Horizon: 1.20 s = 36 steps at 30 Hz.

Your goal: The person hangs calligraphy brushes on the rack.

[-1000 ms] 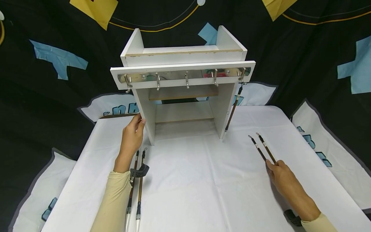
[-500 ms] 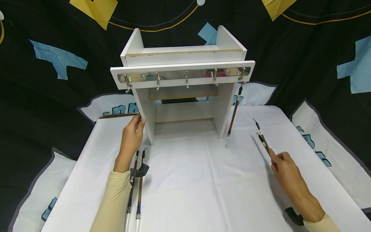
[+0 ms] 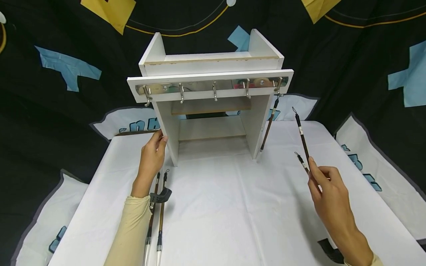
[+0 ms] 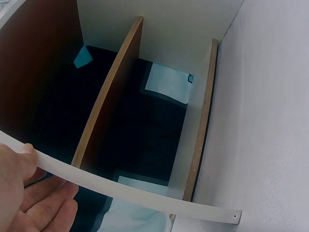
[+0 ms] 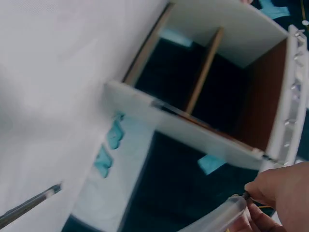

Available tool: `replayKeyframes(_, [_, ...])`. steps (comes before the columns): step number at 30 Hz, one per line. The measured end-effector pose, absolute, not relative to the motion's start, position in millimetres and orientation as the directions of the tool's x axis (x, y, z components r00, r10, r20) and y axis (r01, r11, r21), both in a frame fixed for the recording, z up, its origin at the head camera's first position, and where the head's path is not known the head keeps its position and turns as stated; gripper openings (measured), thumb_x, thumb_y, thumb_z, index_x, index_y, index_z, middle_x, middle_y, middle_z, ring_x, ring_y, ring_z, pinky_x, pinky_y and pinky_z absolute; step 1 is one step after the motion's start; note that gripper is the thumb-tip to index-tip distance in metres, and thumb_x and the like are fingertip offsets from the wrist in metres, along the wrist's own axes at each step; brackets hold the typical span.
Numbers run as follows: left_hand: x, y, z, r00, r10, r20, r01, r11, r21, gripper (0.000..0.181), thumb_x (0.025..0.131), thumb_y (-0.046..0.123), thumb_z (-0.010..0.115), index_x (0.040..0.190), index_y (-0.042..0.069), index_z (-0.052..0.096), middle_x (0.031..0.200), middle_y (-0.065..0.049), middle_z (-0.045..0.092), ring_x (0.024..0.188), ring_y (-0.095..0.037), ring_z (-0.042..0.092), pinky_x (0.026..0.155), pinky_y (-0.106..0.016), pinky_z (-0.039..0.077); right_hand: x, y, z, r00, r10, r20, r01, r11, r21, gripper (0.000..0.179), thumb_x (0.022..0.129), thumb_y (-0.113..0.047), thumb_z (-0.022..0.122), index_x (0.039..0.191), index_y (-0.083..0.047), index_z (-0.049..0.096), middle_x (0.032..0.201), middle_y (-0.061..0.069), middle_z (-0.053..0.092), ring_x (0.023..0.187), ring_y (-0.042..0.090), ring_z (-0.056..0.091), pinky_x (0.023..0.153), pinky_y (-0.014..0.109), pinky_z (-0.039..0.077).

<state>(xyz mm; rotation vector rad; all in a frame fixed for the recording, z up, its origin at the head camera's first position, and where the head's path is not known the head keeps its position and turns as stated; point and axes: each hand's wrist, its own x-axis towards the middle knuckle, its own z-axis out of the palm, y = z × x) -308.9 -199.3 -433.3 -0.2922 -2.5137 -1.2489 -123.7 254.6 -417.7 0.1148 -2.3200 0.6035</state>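
Note:
My left hand (image 3: 151, 162) grips the front edge of the left side panel of a white wooden shelf (image 3: 165, 125), thumb on one face and fingers on the other. With my right hand (image 3: 332, 201) I pinch a dark-handled calligraphy brush (image 3: 302, 136), its hanging loop pointing up, above the table. In the right wrist view its lower end shows a clear plastic cap (image 5: 217, 217). A second brush (image 3: 301, 161) lies on the table, partly hidden behind the right hand. One more brush (image 3: 270, 123) hangs by its loop from the rightmost hook (image 3: 279, 87).
A metal rail with several hooks (image 3: 196, 87) runs along the shelf's front. Two capped brushes (image 3: 161, 221) lie side by side near the left forearm. White cloth covers the table (image 3: 213, 207). A black curtain (image 3: 26, 140) with taped shapes stands behind.
My right hand has lifted one brush from beside the other and tilted it more upright. The hanging brush swings slightly. My left hand stays on the shelf panel.

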Motion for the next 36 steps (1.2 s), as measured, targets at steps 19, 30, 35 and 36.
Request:
replayKeyframes(19, [-310,-199,-435,-0.929,0.042,0.368,0.320,0.591,0.740,0.051,0.116,0.030,0.043,0.160,0.005,0.042,0.155,-0.024,0.053,0.141,-0.043,0.054,0.115,-0.063,0.042,-141,194,-393,-0.644,-0.062,0.763,-0.434,0.850,-0.297,0.070,0.085,0.019,0.076,0.147,-0.011,0.063,0.113,0.017,0.063,0.087,0.023,0.071,0.074,0.014,0.055])
replayKeyframes(30, [-310,-198,-434,-0.928,0.044,0.370,0.323,0.592,0.739,0.051,0.116,0.030,0.044,0.160,0.006,0.042,0.156,-0.023,0.053,0.141,-0.043,0.054,0.114,-0.063,0.044,-148,191,-393,-0.653,-0.087,0.752,-0.422,0.867,-0.266,0.067,0.087,0.016,0.075,0.148,-0.010,0.062,0.112,0.017,0.062,0.088,0.022,0.069,0.068,0.027,0.057])
replayKeyframes(35, [-310,-199,-434,-0.926,0.037,0.375,0.321,0.599,0.734,0.051,0.116,0.030,0.044,0.160,0.005,0.042,0.155,-0.024,0.054,0.141,-0.044,0.055,0.114,-0.064,0.043,-150,190,-391,-0.645,-0.098,0.758,-0.434,0.863,-0.258,0.066,0.087,0.016,0.075,0.147,-0.010,0.063,0.112,0.018,0.063,0.088,0.023,0.069,0.069,0.029,0.058])
replayKeyframes(36, [-310,-200,-433,-0.926,0.038,0.376,0.322,0.599,0.733,0.051,0.116,0.030,0.044,0.160,0.005,0.042,0.155,-0.024,0.053,0.141,-0.044,0.055,0.114,-0.064,0.043,-150,190,-391,-0.642,-0.102,0.760,-0.438,0.862,-0.255,0.066,0.087,0.016,0.075,0.147,-0.010,0.063,0.111,0.018,0.063,0.088,0.023,0.069,0.069,0.030,0.058])
